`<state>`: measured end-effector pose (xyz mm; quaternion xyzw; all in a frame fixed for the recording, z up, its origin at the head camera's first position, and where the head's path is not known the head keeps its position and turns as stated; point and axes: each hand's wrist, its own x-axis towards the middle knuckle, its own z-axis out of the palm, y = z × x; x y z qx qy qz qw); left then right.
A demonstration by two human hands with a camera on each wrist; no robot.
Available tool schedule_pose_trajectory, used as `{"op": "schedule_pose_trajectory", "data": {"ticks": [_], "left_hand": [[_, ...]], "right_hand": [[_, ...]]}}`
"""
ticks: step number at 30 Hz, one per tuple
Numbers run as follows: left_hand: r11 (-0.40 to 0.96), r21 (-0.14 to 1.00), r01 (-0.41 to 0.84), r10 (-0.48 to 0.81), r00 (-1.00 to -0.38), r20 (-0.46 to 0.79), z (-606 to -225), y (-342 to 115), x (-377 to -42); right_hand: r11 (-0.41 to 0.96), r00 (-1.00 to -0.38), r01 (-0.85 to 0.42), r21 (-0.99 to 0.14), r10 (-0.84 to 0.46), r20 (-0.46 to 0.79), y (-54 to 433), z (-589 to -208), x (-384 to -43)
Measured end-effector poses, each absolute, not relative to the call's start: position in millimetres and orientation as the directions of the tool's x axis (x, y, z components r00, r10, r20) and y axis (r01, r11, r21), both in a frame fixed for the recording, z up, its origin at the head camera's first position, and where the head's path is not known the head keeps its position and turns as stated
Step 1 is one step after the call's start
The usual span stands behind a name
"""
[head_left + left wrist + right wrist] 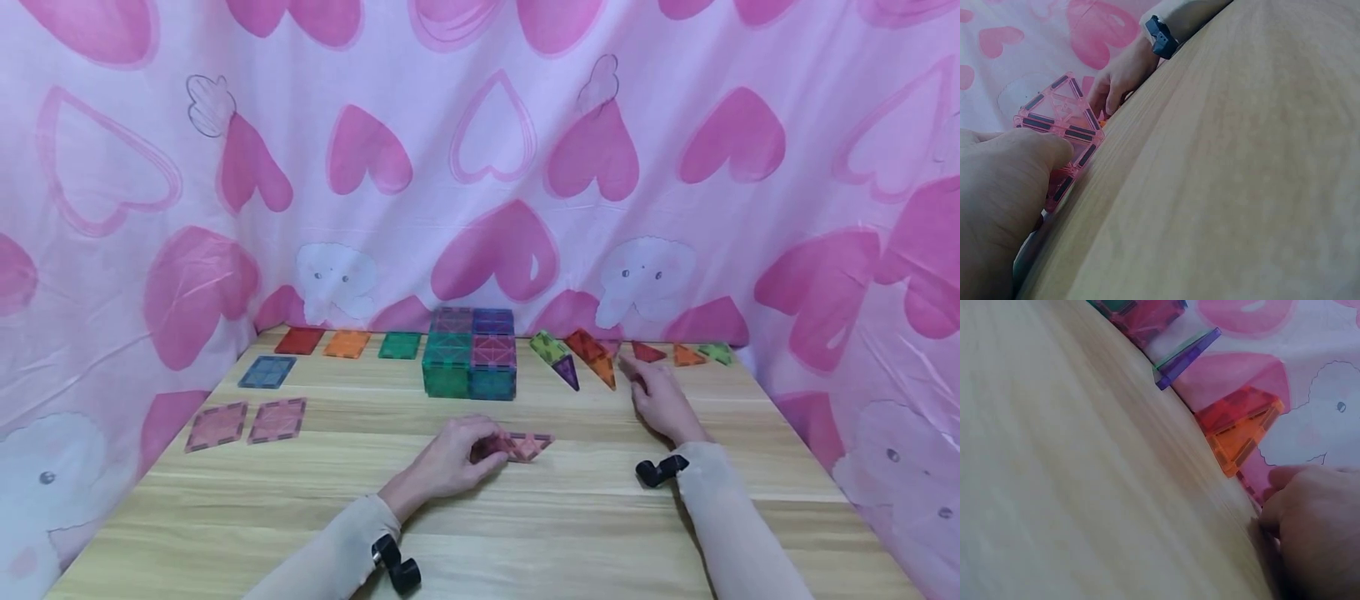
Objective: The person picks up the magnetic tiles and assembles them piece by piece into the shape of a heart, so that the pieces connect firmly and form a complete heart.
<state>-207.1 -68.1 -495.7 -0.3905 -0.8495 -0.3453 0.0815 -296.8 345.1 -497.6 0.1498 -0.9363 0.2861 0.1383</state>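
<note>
My left hand (457, 454) grips a small pink translucent magnetic tile construction (527, 446) at the front middle of the table. In the left wrist view, its joined tiles (1060, 112) stand at angles to each other, and the fingers partly hide them. My right hand (663, 404) reaches to the back right, its fingertips right at a pink triangular tile (612, 347). Just left of that tile, red and orange tiles (592, 354) form a leaning folded piece. The right wrist view has the pink tile's edge (1249, 485) close by the thumb and index finger.
A box of coloured tiles (470, 358) stands at the back middle, with a green and purple piece (557, 357) to its right. Small red (648, 352), orange (687, 356) and green triangles (716, 353) lie farther right. Several flat square tiles, including pink ones (277, 420), lie at left.
</note>
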Motion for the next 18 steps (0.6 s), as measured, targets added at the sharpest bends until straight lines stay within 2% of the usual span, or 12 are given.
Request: {"op": "schedule_pose_trajectory", "data": {"ticks": [18], "left_hand": [[0.448, 0.507, 0.737, 0.605, -0.667, 0.435, -495.1, -67.7, -206.3]], "right_hand": [[0.811, -0.897, -0.409, -0.418, -0.274, 0.347, 341.2, -494.4, -304.2]]}}
